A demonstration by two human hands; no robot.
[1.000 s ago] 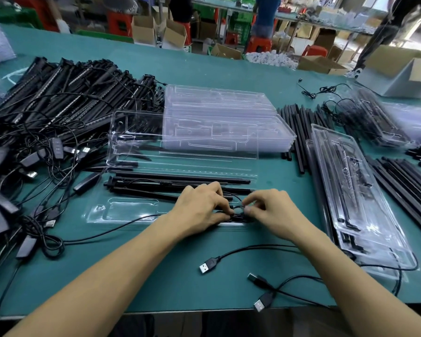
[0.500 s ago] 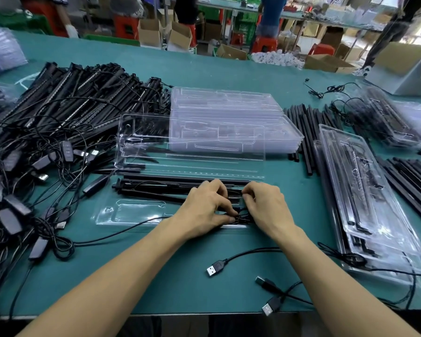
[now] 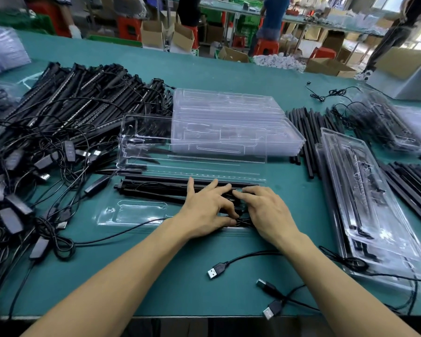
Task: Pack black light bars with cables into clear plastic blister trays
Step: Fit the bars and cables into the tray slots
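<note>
Fingers (image 3: 214,184) of the left hand (image 3: 206,211) we find spread and nearly straight. They press down on the light bars (image 3: 156,190) lying in the open blister tray (image 3: 136,212) and grip nothing that we can make out. The fingers (image 3: 247,190) of the right hand (image 3: 267,215) are likewise extended and unclenched. Their tips meet the left hand's over a bundled cable (image 3: 241,222) at the tray's right end.

On the near side of that tray, a USB plug (image 3: 215,272) lies on the green worktop (image 3: 170,288), its lead running under the right forearm. Nearer still, two more plugs (image 3: 271,310) sit by the worktop edge. A loose lead crosses the tray's near rim at its left end. The tray's clear lid (image 3: 192,152) lies folded back on its far side.

Left of the tray we note a heap of bars with tangled cables (image 3: 71,113). To its right is a packed tray (image 3: 374,215), lying lengthwise. Behind the tray stands a stack of empty trays (image 3: 229,110), with loose black bars (image 3: 306,139) just beside it. Farthest back, to the right of the tray, is a cardboard box (image 3: 408,71).
</note>
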